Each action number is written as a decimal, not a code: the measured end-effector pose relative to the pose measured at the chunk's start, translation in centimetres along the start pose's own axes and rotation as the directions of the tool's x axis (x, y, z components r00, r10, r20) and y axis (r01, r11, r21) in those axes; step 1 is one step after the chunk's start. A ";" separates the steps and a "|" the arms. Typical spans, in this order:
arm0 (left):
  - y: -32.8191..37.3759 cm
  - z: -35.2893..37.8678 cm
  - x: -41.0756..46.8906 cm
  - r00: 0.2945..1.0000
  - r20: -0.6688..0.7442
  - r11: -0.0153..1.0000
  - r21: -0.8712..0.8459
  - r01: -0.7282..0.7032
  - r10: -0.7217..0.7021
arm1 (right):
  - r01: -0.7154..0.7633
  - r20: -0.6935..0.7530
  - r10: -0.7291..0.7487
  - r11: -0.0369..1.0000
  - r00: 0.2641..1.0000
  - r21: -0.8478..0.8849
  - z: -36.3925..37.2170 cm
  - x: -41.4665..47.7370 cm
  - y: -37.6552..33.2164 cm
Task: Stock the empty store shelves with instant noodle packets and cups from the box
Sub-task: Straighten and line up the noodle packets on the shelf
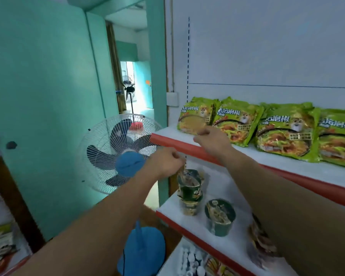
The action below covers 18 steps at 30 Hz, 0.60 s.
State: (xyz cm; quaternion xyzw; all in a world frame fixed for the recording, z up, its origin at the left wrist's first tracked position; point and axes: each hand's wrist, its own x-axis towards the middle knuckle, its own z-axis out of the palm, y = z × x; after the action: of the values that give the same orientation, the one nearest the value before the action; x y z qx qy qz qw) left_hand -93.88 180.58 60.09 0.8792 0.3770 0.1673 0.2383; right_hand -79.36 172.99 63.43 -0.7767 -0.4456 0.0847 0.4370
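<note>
My right hand (209, 141) is pinching the lower edge of the leftmost packet (194, 117), a glossy, crinkly green pillow pack. It's leaning at the left end of the flat white, red-lipped top shelf (283, 165), first in the packet row (283, 134). My left hand (165, 162) is curling just under that shelf's lip, right above the stacked cups (189, 193), round, tapered and film-wrapped; can't tell if it's gripping anything.

You face lime-green packets (235, 124) printed with orange-brown noodles, on a white shelf (173, 143) with a red front edge. The cups (220, 217) below are dark green. The fan (118, 154) has a white grille, dark blades, blue hub; the wall (44, 86) is mint.
</note>
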 end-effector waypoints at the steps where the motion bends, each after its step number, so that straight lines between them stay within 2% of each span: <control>1: -0.3 -0.4 1.9 0.999 -0.001 0.999 -0.011 -0.039 0.039 | -0.010 -0.031 0.010 1.000 0.999 0.004 0.2 1.1 -0.2; 6: -2.4 -1.8 10.5 0.975 0.063 0.975 -0.085 -0.206 0.212 | -0.166 -0.179 0.150 0.983 0.972 -0.077 1.4 5.7 -1.6; 12: -3.1 -3.2 18.5 0.937 0.069 0.913 -0.258 -0.316 0.344 | -0.254 -0.308 0.211 0.961 0.928 -0.108 2.1 10.1 -3.0; 18: -2.9 -2.0 23.7 0.929 -0.057 0.815 -0.462 -0.349 0.365 | -0.262 -0.430 0.209 0.963 0.878 -0.066 2.4 13.5 -1.5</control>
State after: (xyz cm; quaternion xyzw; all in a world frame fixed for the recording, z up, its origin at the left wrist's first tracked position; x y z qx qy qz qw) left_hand -80.93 200.51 62.84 0.8539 0.1503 0.2792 0.4126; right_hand -73.62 185.10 66.57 -0.8503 -0.2476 -0.0590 0.4606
